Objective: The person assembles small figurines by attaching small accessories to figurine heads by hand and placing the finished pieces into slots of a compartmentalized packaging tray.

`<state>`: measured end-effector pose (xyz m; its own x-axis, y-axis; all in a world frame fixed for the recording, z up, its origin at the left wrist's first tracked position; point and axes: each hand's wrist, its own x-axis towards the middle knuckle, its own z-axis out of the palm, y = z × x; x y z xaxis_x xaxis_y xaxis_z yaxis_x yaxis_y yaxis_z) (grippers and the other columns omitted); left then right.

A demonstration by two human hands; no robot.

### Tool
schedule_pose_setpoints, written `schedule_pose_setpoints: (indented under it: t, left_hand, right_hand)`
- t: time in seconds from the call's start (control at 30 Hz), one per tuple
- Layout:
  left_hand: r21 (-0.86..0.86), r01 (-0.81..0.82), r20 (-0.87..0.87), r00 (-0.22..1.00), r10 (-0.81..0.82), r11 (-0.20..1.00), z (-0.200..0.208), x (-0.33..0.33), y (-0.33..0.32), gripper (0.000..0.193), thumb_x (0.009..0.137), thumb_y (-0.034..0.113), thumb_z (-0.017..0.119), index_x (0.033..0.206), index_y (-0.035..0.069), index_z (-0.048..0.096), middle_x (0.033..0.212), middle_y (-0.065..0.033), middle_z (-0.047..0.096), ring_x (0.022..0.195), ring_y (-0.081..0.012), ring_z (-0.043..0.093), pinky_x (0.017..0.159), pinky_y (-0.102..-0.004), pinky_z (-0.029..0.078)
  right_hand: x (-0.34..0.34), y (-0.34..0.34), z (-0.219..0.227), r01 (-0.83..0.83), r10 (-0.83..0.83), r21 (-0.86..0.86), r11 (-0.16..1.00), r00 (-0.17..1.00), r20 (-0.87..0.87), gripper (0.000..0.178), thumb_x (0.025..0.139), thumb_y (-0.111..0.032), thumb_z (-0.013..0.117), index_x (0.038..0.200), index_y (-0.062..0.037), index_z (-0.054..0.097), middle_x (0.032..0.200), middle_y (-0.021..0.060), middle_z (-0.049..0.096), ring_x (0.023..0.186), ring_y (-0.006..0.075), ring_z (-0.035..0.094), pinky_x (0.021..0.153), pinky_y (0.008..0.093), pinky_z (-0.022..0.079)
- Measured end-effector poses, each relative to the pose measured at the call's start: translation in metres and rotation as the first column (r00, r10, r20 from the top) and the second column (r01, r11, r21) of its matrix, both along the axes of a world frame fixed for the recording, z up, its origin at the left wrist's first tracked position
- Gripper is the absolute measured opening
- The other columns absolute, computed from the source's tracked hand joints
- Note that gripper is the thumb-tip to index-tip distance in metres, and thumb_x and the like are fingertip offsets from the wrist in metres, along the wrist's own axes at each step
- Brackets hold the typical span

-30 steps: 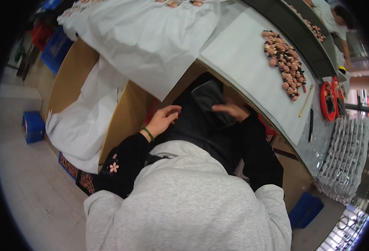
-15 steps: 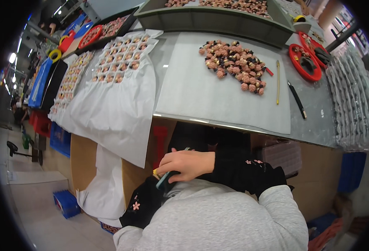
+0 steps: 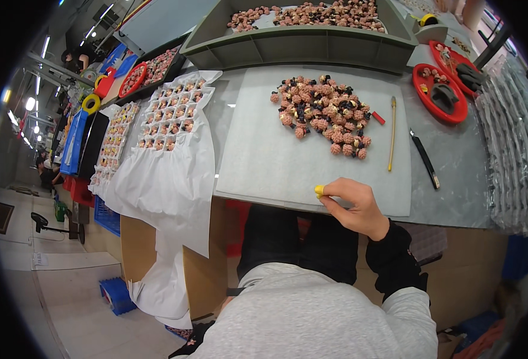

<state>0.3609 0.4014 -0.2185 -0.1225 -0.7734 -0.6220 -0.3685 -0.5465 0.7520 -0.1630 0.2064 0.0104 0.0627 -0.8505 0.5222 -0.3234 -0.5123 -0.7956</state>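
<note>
My right hand (image 3: pixel 358 208) is just above the near edge of a white foam sheet (image 3: pixel 264 161). Its thumb and index finger stand a little apart with nothing visible between them. A yellow finger cot (image 3: pixel 319 190) covers the index fingertip. Beyond the hand lies a heap of small pink knobbly figures (image 3: pixel 327 110) with black and gold parts. My left hand (image 3: pixel 226 302) is down at my left side, mostly hidden by my grey top. Only a sliver of skin shows, beside the end of a dark flat object (image 3: pixel 235 292); the fingers cannot be seen.
A yellow rod (image 3: pixel 392 134), red piece (image 3: pixel 378 118) and black pen-like tool (image 3: pixel 424 158) lie right of the heap. Farther right are red bowls (image 3: pixel 460 113) and stacked clear trays (image 3: pixel 509 149). A grey-green bin (image 3: pixel 300 51) stands behind; filled white trays (image 3: pixel 171 113) sit left.
My right hand has moved from my lap, where it was on a teal flat object, up and right to the foam sheet. My left arm has dropped to my side.
</note>
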Motion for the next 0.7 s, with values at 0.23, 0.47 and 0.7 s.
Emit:
schedule_pose_setpoints:
  t: [0.23,0.47,0.7]
  left_hand:
    - [-0.101,0.087,0.111,0.991,-0.076,0.991,0.022,-0.021,0.016,0.027,0.084,0.029,0.049,0.095,0.005,0.057,0.083,-0.0035,0.054,0.081,-0.0097,0.048,0.077,-0.0259,0.038]
    - [0.051,-0.102,0.029,0.995,0.1,0.994,0.021,-0.056,0.01,0.027,0.084,0.028,0.049,0.094,0.005,0.057,0.085,-0.003,0.055,0.082,-0.0096,0.048,0.077,-0.0255,0.038]
    - [0.194,-0.272,-0.037,0.958,0.284,0.942,0.03,-0.034,0.036,0.027,0.084,0.028,0.049,0.094,0.005,0.057,0.087,-0.0025,0.055,0.082,-0.0096,0.048,0.078,-0.025,0.038]
  right_hand:
    - [-0.008,-0.002,-0.005,-0.052,0.05,0.047,0.998,0.998,0.043,0.015,0.07,0.006,0.062,0.084,0.0008,0.06,0.074,0.0104,0.061,0.064,0.0199,0.058,0.056,0.0268,0.044]
    - [0.006,0.02,-0.015,-0.277,0.266,0.054,0.959,0.951,0.155,0.013,0.069,0.003,0.064,0.08,-0.0002,0.06,0.071,0.0096,0.059,0.061,0.022,0.057,0.053,0.0287,0.044]
    - [0.005,0.02,-0.019,-0.26,0.248,0.035,0.965,0.947,0.204,0.013,0.069,0.004,0.064,0.081,0.0,0.06,0.072,0.0092,0.059,0.06,0.021,0.056,0.052,0.028,0.044]
